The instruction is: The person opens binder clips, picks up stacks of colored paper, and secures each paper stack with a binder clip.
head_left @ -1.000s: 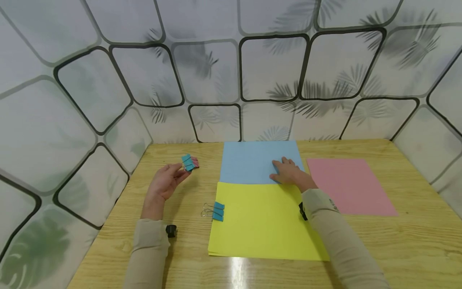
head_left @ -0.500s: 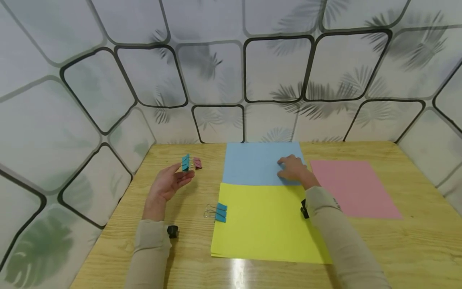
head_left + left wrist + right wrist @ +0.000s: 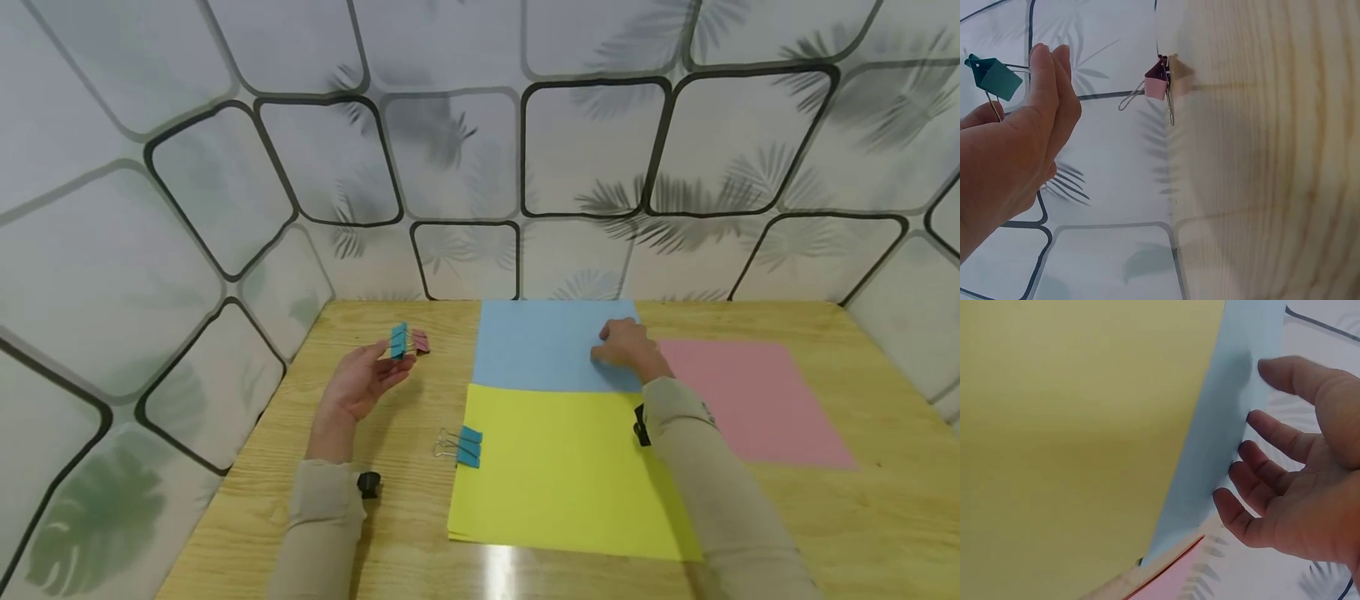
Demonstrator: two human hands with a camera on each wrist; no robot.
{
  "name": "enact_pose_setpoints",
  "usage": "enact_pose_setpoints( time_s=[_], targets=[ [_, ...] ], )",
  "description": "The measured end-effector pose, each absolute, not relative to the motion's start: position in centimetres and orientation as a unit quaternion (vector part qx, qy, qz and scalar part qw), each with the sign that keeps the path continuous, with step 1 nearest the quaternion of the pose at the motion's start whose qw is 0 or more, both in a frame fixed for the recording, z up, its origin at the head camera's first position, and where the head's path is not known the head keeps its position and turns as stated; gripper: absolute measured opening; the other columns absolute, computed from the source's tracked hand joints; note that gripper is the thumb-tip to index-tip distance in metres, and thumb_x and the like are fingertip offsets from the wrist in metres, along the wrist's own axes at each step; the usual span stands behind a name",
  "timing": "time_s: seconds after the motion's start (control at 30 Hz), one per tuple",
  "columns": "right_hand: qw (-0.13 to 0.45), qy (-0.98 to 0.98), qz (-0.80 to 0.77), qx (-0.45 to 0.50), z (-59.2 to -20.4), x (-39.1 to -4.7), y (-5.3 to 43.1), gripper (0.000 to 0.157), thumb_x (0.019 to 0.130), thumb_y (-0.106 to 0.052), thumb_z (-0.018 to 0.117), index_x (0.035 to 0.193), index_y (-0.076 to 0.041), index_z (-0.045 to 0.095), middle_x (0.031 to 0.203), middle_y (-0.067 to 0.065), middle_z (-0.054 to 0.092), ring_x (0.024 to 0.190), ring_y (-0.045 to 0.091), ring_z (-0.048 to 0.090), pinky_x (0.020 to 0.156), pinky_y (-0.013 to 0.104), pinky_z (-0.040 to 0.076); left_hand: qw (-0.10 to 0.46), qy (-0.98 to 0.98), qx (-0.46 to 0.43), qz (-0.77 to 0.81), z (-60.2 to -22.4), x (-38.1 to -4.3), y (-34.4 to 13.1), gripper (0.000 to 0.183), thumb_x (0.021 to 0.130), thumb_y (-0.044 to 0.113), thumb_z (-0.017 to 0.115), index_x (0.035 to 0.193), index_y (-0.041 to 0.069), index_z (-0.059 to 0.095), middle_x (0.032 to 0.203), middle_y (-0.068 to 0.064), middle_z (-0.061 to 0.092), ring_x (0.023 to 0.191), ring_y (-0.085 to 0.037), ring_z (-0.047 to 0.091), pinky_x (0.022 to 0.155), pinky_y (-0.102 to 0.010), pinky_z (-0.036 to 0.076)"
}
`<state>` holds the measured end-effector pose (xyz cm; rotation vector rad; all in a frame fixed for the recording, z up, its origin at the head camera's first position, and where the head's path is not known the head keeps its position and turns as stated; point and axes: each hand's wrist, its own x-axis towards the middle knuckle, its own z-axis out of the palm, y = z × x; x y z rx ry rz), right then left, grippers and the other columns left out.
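In the head view my left hand (image 3: 360, 383) is raised at the left, pinching a teal binder clip (image 3: 398, 342) by its wire handles. The left wrist view shows this clip (image 3: 997, 80) between thumb and fingers. Just beyond it a pink binder clip (image 3: 1155, 86) stands on the table, apart from the hand. My right hand (image 3: 628, 344) rests its fingertips on the blue paper (image 3: 532, 346) near that sheet's right edge, fingers loosely bent. Up close, the fingers of the right hand (image 3: 1291, 469) touch the blue surface, gripping nothing.
Yellow paper (image 3: 555, 475) overlaps the near part of the blue sheet. A second teal binder clip (image 3: 469, 447) is clamped on its left edge. To the right, a pink sheet (image 3: 757, 400) lies on the wooden table (image 3: 862, 517). Patterned wall covering (image 3: 465, 167) surrounds the back and sides.
My right hand has slid a little rightward over the blue paper, its fingers drawing in. My left hand has turned the held binder clip slightly. The head view has shifted a bit.
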<state>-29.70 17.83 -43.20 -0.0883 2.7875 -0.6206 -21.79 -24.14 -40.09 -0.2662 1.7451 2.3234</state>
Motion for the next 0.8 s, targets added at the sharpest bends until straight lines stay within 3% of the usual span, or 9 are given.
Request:
enact_pose_setpoints(
  time_s=[0.17,0.3,0.43,0.57,0.8],
  targets=[
    [0.130,0.966,-0.221,-0.033,-43.3,-30.2,17.8,0.041,0.092,-0.021,0.056,0.122,0.007,0.057,0.130,0.035,0.043,0.120,0.055,0.038,0.094,0.063,0.040,0.102,0.572,-0.093,0.808,-40.0,-21.8,-24.3,0.029,0.109,0.022,0.038,0.127,0.000,0.047,0.114,-0.015,0.056,0.103,-0.019,0.066,0.096,-0.029,0.052],
    [0.127,0.969,-0.209,-0.034,-43.2,-30.4,17.7,0.044,0.092,-0.025,0.060,0.119,0.008,0.058,0.125,0.035,0.044,0.116,0.054,0.038,0.092,0.062,0.039,0.103,0.567,-0.098,0.812,-40.0,-21.8,-24.3,0.033,0.109,0.023,0.037,0.133,0.000,0.044,0.124,-0.018,0.050,0.110,-0.021,0.064,0.098,-0.030,0.051],
    [0.129,0.970,-0.206,-0.029,-43.3,-30.6,18.0,0.050,0.092,-0.031,0.061,0.120,0.009,0.058,0.124,0.037,0.043,0.112,0.052,0.037,0.090,0.062,0.038,0.112,0.562,-0.101,0.813,-40.0,-22.0,-24.2,0.037,0.109,0.024,0.039,0.135,-0.001,0.044,0.120,-0.017,0.055,0.113,-0.024,0.062,0.096,-0.029,0.052],
    [0.139,0.967,-0.211,-0.028,-43.5,-30.9,18.5,0.053,0.091,-0.035,0.063,0.119,0.009,0.056,0.124,0.038,0.040,0.111,0.052,0.035,0.090,0.062,0.037,0.112,0.562,-0.103,0.813,-40.1,-22.1,-24.1,0.033,0.109,0.023,0.038,0.130,-0.001,0.047,0.108,-0.013,0.062,0.105,-0.021,0.066,0.093,-0.028,0.054],
    [0.168,0.960,-0.222,-0.016,-42.7,-31.4,18.8,0.063,0.089,-0.032,0.066,0.129,0.013,0.046,0.131,0.043,0.032,0.124,0.059,0.025,0.098,0.065,0.033,0.113,0.573,-0.103,0.805,-40.3,-21.9,-24.0,0.039,0.109,0.025,0.040,0.134,-0.003,0.046,0.104,-0.011,0.064,0.098,-0.019,0.067,0.091,-0.027,0.054]
  ],
)
